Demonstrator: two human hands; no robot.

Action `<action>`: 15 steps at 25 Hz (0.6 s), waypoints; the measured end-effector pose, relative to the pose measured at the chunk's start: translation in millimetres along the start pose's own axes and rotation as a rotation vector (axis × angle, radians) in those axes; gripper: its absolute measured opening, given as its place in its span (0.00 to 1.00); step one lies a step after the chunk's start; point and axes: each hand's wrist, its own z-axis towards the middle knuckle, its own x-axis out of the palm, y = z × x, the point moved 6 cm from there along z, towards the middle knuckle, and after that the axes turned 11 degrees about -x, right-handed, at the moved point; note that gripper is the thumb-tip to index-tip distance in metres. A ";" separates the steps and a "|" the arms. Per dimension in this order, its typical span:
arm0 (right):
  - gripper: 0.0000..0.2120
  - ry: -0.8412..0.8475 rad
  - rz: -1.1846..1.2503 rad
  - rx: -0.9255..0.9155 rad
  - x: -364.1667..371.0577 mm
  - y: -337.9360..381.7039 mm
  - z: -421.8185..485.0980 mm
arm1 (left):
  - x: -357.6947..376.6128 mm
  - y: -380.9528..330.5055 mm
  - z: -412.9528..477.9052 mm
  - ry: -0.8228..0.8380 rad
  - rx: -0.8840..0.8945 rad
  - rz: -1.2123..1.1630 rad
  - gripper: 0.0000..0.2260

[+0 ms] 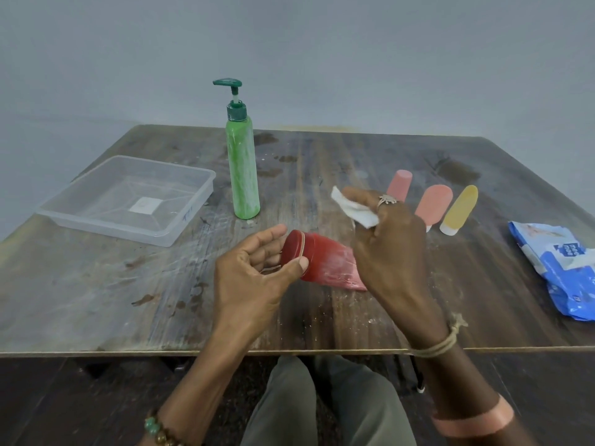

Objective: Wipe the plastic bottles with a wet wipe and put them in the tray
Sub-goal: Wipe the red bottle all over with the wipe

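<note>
My left hand (254, 272) grips the cap end of a red plastic tube (322, 262), held just above the table's middle. My right hand (386, 246) pinches a folded white wet wipe (354, 207) above the tube's flat end, which it partly hides. A tall green pump bottle (243, 175) stands upright behind them. Three small bottles lie to the right: a pink one (399, 185), a salmon one (433, 204) and a yellow one (458, 209). The clear plastic tray (180, 220) sits at the left with nothing in it.
A blue and white wet-wipe pack (557, 265) lies at the table's right edge. The worn wooden table (96, 291) ends close to my knees. A grey wall rises right behind the table.
</note>
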 end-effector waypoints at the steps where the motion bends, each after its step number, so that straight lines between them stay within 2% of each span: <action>1: 0.25 0.067 0.046 -0.013 3.7 5.9 -6.6 | -0.9 0.3 0.4 0.006 -0.006 0.016 0.24; 4: 0.22 0.314 0.006 -0.119 21.2 25.6 -22.5 | 0.3 -3.4 -1.8 0.026 0.007 0.014 0.26; 8: 0.19 0.507 -0.138 -0.060 27.3 16.0 0.2 | 4.0 -9.0 -5.1 0.031 0.024 0.052 0.28; 10: 0.19 0.538 -0.149 -0.101 28.8 20.0 -3.7 | 2.2 -8.9 -4.0 0.020 0.029 0.058 0.27; 11: 0.20 0.519 -0.074 -0.111 27.7 23.0 -8.2 | 1.0 -6.9 -3.1 0.007 0.029 0.065 0.27; 13: 0.15 0.393 0.209 0.022 17.2 18.7 -20.6 | -0.1 -0.9 -3.3 -0.023 0.002 0.084 0.25; 15: 0.14 0.234 0.288 0.125 11.5 6.0 -30.3 | -1.7 5.2 -1.9 -0.051 -0.052 0.059 0.22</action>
